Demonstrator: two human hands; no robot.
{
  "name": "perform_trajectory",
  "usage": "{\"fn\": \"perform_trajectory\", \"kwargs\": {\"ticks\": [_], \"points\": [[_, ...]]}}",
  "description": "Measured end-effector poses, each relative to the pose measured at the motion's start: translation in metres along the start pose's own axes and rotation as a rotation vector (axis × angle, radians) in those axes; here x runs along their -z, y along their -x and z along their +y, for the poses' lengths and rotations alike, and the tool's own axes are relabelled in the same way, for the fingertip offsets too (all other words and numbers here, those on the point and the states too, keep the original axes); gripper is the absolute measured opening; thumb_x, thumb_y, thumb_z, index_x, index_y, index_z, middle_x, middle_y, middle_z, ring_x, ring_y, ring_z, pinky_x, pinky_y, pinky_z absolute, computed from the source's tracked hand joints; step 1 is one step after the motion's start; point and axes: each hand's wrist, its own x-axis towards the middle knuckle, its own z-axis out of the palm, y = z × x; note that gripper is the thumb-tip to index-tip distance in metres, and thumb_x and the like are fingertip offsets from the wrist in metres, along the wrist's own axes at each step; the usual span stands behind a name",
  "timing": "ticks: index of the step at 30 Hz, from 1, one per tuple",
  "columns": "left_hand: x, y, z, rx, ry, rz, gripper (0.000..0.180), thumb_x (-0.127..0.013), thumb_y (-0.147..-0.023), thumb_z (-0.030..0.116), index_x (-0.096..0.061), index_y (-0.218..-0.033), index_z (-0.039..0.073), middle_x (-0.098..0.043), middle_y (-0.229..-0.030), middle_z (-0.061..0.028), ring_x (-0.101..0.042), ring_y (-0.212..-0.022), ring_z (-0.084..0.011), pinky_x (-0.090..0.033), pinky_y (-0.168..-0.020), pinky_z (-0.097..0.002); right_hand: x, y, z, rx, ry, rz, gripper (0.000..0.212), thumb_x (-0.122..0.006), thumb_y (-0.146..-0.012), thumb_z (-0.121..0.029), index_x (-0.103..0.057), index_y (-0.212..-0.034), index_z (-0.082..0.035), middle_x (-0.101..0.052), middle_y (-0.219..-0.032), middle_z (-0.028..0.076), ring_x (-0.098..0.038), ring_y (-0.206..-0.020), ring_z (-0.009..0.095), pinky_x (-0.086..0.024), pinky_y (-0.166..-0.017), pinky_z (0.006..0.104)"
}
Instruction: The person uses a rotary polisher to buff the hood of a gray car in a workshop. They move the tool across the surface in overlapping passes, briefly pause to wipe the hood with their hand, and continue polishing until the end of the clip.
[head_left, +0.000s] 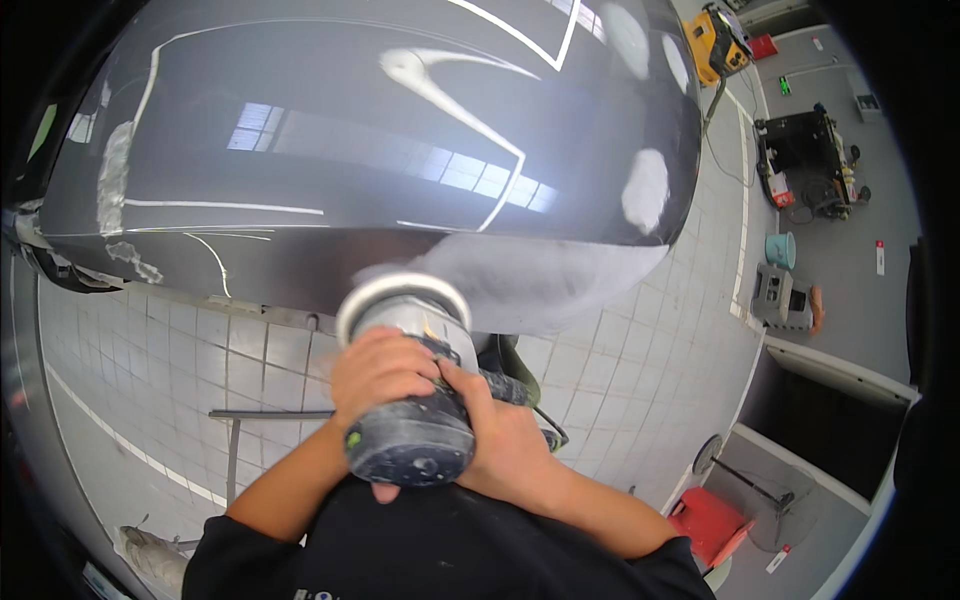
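Note:
Both my hands grip a dusty black and grey power sander (412, 440) with a round pale pad (402, 290). My left hand (380, 373) wraps over the body just behind the pad. My right hand (505, 435) is closed round the body's right side, thumb on top. The pad meets the lower side of a dark grey car body panel (330, 80), beside a dull, whitish sanded area (560, 280). White lines and several pale patches, such as one oval patch (646, 190), mark the glossy panel above. The pad's working face is hidden.
A dark bar of a stand (270, 414) lies left of my arms. Pale tiles (620, 400) cover the floor. On the right are a yellow machine (712, 45) with a hose, a black cart (812, 165), a light blue bucket (780, 250) and a red seat (712, 525).

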Motion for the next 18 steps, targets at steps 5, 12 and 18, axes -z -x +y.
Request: {"fn": "perform_trajectory", "kwargs": {"ticks": [5,12,18], "points": [[-0.005,-0.021,-0.011,-0.049,-0.100,-0.012,0.101,-0.038,-0.071,0.097,-0.067,-0.093,0.003,-0.071,-0.086,-0.0114,-0.072,-0.084,-0.0328,-0.054,-0.087,-0.0444,0.019,-0.009,0.000,0.023,-0.015,0.067,0.087,-0.085,-0.073,-0.021,-0.039,-0.143,0.002,-0.070,-0.095,0.023,-0.072,-0.081,0.039,-0.057,-0.069,0.0431],[-0.001,-0.014,-0.006,-0.033,-0.092,0.007,0.092,-0.039,-0.079,0.090,-0.067,-0.089,0.003,-0.070,-0.083,-0.0118,-0.073,-0.082,-0.0309,-0.056,-0.082,-0.0425,0.002,-0.003,-0.001,0.035,-0.035,0.056,0.086,-0.086,-0.074,-0.020,-0.040,-0.143,0.002,-0.068,-0.108,0.026,-0.072,-0.085,0.039,-0.058,-0.072,0.0426],[0.004,-0.063,-0.010,-0.105,-0.014,0.082,0.095,-0.044,-0.074,0.092,-0.067,-0.088,0.001,-0.071,-0.083,-0.0119,-0.072,-0.078,-0.0315,-0.055,-0.075,-0.0424,0.023,-0.025,-0.016,0.041,-0.054,0.098,0.087,-0.084,-0.076,-0.023,-0.037,-0.146,-0.001,-0.070,-0.093,0.025,-0.071,-0.080,0.041,-0.057,-0.068,0.0454]]}}
